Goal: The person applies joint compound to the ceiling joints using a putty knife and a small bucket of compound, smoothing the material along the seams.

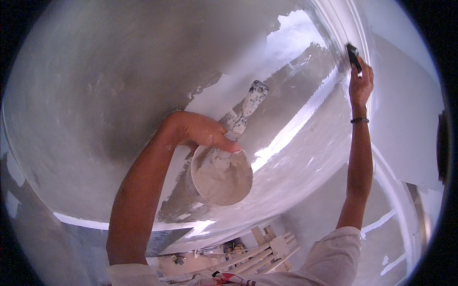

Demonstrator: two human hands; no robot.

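My left hand (198, 131) grips the rim of a small round tub (219, 178) of white plaster paste, held up near the wall. A putty knife (248, 107) smeared with paste stands in the tub, its handle pointing up and right. My right hand (360, 86) is raised high at the upper right and holds a dark-handled scraper (353, 57) against the wall beside a white corner moulding (360, 28). A dark band sits on my right wrist. Both sleeves are white.
The grey wall (95, 95) fills most of the view, with wet white plaster patches (296, 128) across its middle and right. Below, a pale wooden ladder or frame (267, 248) and small items lie on the floor. A lighter wall panel (405, 119) is at the right.
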